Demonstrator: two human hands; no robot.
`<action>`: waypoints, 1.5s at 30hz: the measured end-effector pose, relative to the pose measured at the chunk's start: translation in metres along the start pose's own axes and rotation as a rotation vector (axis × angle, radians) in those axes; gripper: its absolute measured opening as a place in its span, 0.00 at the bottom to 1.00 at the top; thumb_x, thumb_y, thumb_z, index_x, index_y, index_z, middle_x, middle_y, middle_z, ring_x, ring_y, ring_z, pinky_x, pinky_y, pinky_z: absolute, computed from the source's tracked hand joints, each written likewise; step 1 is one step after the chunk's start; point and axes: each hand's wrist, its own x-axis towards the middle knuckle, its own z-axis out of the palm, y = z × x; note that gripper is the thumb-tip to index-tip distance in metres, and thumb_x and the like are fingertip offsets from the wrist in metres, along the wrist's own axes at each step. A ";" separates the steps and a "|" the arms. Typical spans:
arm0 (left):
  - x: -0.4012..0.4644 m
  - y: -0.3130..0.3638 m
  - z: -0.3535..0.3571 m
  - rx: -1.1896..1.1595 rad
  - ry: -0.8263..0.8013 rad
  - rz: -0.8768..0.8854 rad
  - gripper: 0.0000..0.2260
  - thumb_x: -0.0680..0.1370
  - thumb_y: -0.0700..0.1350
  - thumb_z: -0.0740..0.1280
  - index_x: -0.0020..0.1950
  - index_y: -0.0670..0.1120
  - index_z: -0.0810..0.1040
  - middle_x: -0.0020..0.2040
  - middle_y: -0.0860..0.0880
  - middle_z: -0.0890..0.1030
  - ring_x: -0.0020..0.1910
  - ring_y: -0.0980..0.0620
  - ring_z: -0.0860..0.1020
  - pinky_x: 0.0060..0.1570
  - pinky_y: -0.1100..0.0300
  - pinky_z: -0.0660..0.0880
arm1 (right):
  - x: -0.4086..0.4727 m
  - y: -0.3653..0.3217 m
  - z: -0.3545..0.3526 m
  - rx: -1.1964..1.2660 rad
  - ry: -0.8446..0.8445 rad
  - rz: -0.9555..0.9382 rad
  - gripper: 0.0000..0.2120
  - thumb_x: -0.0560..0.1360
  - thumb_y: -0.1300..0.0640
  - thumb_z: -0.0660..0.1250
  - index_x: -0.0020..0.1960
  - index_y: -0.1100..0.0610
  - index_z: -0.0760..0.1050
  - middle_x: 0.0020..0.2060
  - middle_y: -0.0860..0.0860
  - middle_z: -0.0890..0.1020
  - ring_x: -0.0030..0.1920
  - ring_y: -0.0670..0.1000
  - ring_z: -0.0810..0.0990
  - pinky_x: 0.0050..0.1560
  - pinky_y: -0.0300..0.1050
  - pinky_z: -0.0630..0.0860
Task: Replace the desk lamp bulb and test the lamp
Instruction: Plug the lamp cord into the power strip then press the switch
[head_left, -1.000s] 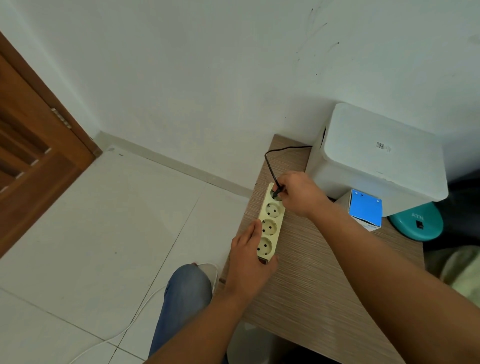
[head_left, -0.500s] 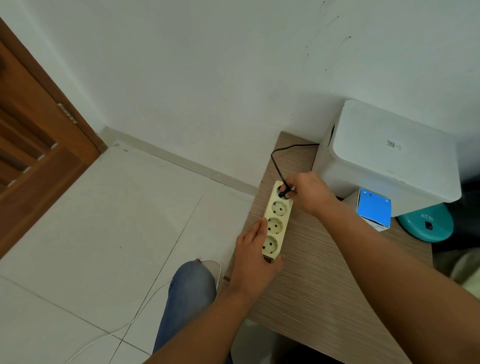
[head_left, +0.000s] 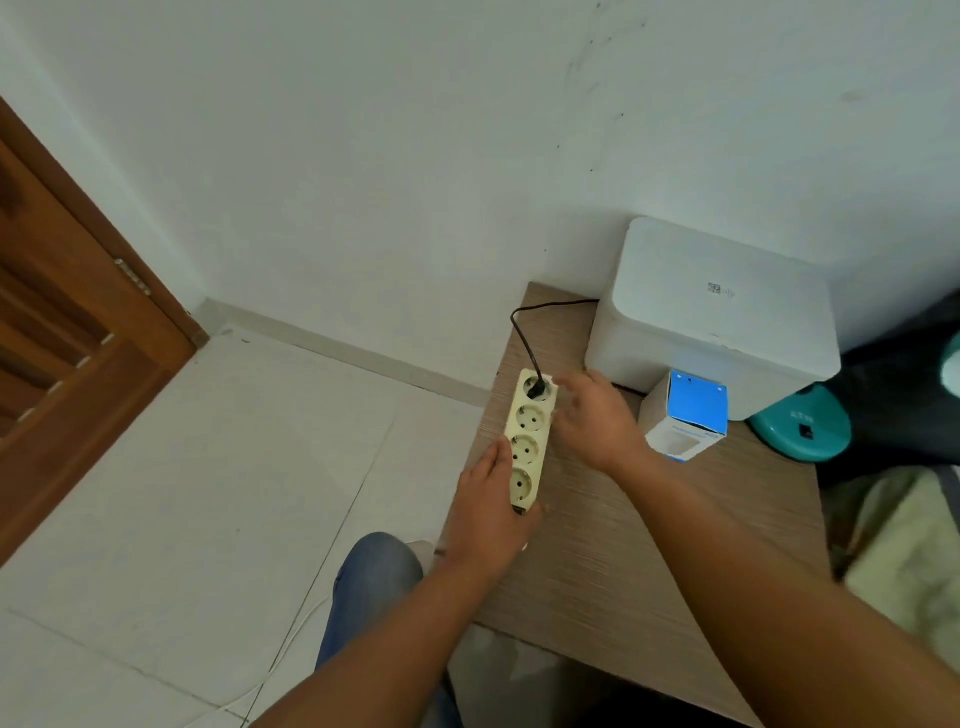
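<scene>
A cream power strip with several sockets lies on the wooden table near its left edge. A black plug sits in the far socket, and its black cord loops back toward the wall. My left hand holds the strip's near end, thumb and fingers on its sides. My right hand hovers just right of the plug, fingers apart and blurred, holding nothing. A blue and white bulb box stands to the right. The lamp itself is not in view.
A white box stands against the wall at the table's back. A teal round object sits to its right. My knee in jeans is left of the table. A white cable runs over the tiled floor; a wooden door is far left.
My right hand has let go of the black plug, which now sits in the far socket, and has drawn back to the right. My left hand still holds the strip.
</scene>
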 end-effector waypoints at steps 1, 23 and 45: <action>-0.001 0.003 -0.001 0.017 -0.003 -0.011 0.43 0.75 0.56 0.71 0.81 0.46 0.50 0.77 0.48 0.63 0.72 0.46 0.63 0.70 0.51 0.68 | -0.012 0.004 -0.002 0.016 0.017 0.008 0.20 0.75 0.60 0.66 0.67 0.55 0.74 0.59 0.52 0.75 0.59 0.52 0.76 0.59 0.51 0.75; -0.025 0.157 0.113 0.221 -0.358 0.409 0.30 0.78 0.48 0.67 0.78 0.44 0.63 0.78 0.47 0.64 0.77 0.46 0.61 0.75 0.58 0.57 | -0.184 0.197 -0.084 0.201 0.301 0.458 0.19 0.77 0.62 0.63 0.67 0.55 0.75 0.63 0.52 0.79 0.60 0.50 0.78 0.60 0.39 0.70; 0.104 0.204 0.240 0.519 -0.197 0.591 0.35 0.79 0.54 0.55 0.82 0.44 0.47 0.83 0.46 0.48 0.81 0.44 0.50 0.78 0.46 0.56 | -0.077 0.281 -0.092 -0.041 0.250 0.415 0.34 0.75 0.60 0.65 0.78 0.46 0.59 0.79 0.55 0.54 0.77 0.60 0.56 0.73 0.60 0.62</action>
